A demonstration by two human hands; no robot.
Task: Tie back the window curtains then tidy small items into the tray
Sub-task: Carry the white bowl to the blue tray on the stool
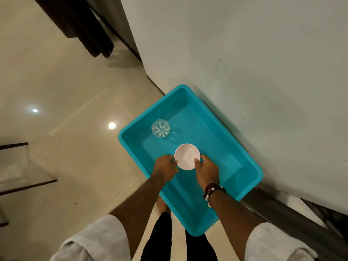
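While both hands hold it, small round white bowl [187, 156] sits over turquoise rectangular plastic tray [243, 149]: left hand [166, 168] and right hand [206, 171] pinching rim; clear cut-glass tumbler [160, 128] inside tray's far corner.

I see both hands on a small white bowl [187, 156] over the turquoise tray [250, 167]: my left hand [165, 167] grips its left rim, my right hand [207, 171] its right, thumb inside. A clear glass [160, 128] stands in the tray's far corner, and dark curtains [82, 25] hang beyond.
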